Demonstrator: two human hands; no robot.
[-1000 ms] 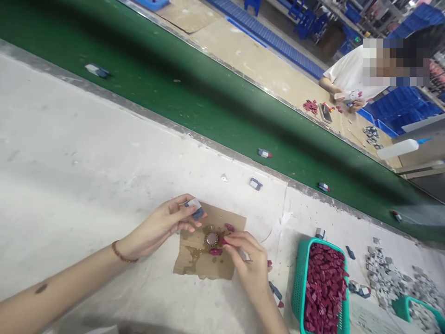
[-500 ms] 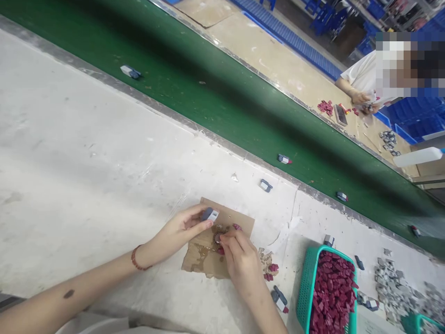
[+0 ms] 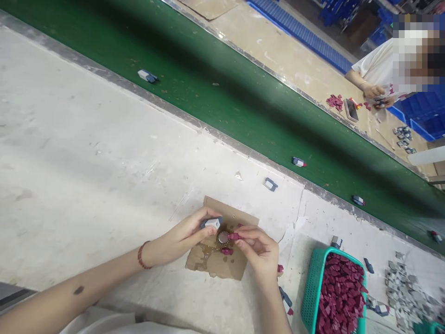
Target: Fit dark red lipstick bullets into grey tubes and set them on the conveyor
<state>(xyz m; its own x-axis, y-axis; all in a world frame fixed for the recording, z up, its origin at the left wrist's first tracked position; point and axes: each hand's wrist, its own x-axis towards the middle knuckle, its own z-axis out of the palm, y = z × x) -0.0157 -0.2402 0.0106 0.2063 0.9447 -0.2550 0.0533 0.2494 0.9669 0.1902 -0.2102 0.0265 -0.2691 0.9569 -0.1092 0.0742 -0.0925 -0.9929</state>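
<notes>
- Right hand (image 3: 259,250): thumb and forefinger pinched on a small red piece (image 3: 235,236), its tip held at the bottle cap (image 3: 223,237). Looks like the end is being dipped in whatever the cap holds; can't see the contents clearly.
- Left hand (image 3: 181,239): fingers closed on a grey block (image 3: 211,223), held just left of the cap, above the cardboard (image 3: 215,262). Kept close, probably so the two parts meet right at the cap.
- Cap sits mid-cardboard. The card is stained brown around it, so my guess is it serves as a drip mat that keeps the bench (image 3: 86,153) clean.
- Another red piece (image 3: 226,251) lies on the card just below the cap.
- Teal basket (image 3: 313,287) to the right is full of red pieces, in easy reach of the right hand. Next to it, a loose heap of grey parts (image 3: 405,290) on the bench.
- A few joined grey/red units lie near the right wrist (image 3: 285,299) and by the basket (image 3: 377,306).
- One grey unit (image 3: 270,184) sits on the bench near the belt edge.
- Green belt (image 3: 208,93) runs diagonally past the bench and carries spaced single units (image 3: 298,162) (image 3: 147,75) (image 3: 358,200).
- Across the belt: a second bench where another person's hands (image 3: 377,90) work, with red pieces (image 3: 334,101) and a small tray (image 3: 351,110) beside them.
- Behind that: blue crates (image 3: 427,111).
</notes>
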